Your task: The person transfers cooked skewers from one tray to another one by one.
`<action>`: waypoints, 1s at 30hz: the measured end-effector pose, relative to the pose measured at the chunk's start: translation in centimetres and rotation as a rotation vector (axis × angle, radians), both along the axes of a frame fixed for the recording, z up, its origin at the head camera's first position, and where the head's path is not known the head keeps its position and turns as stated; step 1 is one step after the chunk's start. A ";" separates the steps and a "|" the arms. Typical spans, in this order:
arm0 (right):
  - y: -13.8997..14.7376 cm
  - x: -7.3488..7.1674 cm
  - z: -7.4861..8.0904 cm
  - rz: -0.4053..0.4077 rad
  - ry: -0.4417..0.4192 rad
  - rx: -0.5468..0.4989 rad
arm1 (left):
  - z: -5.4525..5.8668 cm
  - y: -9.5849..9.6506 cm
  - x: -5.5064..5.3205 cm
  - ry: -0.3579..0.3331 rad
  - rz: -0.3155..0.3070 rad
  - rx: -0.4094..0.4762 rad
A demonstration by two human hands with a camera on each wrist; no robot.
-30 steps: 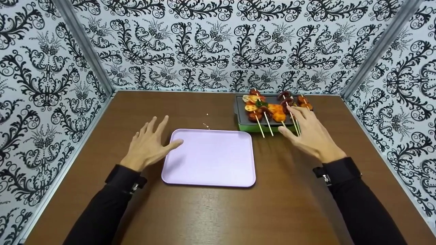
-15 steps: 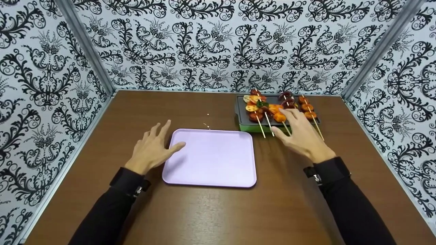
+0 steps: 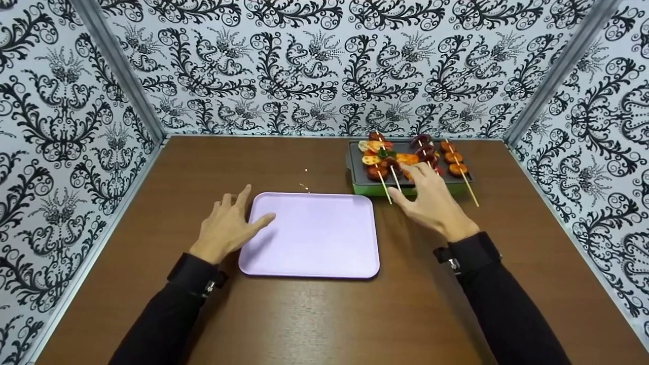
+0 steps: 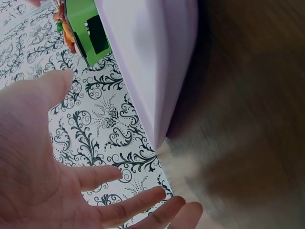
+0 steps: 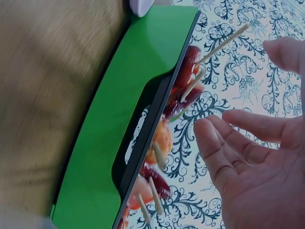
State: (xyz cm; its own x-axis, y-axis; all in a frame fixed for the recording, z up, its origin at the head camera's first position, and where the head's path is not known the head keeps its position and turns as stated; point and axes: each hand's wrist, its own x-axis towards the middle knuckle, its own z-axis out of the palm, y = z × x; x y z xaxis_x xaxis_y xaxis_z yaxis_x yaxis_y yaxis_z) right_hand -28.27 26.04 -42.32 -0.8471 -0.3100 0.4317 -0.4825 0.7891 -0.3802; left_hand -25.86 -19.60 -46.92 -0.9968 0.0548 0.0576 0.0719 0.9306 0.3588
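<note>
A shallow lilac tray [image 3: 310, 238] lies on the table in front of the person. Beyond its right corner stands a green grill [image 3: 370, 190] with a dark top, bearing several skewers of food. One skewer of round browned pieces [image 3: 458, 170] lies at the grill's right side, while a mixed skewer [image 3: 376, 173] lies at its left. My right hand [image 3: 430, 203] hovers over the grill's front edge, thumb and fingers spread, covering part of the middle skewers. In the right wrist view that hand [image 5: 257, 157] holds nothing. My left hand [image 3: 225, 225] is spread, empty, over the tray's left edge.
The brown table [image 3: 304, 319] is bounded by patterned walls [image 3: 304, 66] at the back and both sides. Wooden skewer sticks [image 3: 471, 195] jut out past the grill's front edge. Small pale marks [image 3: 304, 186] show on the table behind the tray.
My right hand has moved left along the front of the grill, uncovering the right-hand skewer. My left hand has shifted slightly right and toward the person. The skewers stay on the grill.
</note>
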 end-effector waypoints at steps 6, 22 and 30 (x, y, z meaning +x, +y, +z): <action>-0.9 -0.3 -0.5 0.018 0.073 -0.026 | 0.1 0.2 0.1 -0.021 0.008 0.015; -3.0 -0.6 -0.8 -0.023 0.105 -0.057 | -0.1 0.9 -0.3 -0.039 0.039 0.096; -4.2 -0.5 0.2 -0.130 -0.051 -0.063 | 0.0 0.8 -0.6 -0.021 0.025 0.112</action>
State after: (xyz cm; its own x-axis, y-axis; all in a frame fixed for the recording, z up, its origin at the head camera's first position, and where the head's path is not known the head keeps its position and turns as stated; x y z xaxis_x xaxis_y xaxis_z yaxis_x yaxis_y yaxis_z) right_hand -28.80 21.89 -42.16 -0.8997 -0.1704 0.4018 -0.3568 0.8175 -0.4521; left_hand -26.42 -18.80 -46.89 -0.9988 0.0246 0.0413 0.0409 0.8861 0.4616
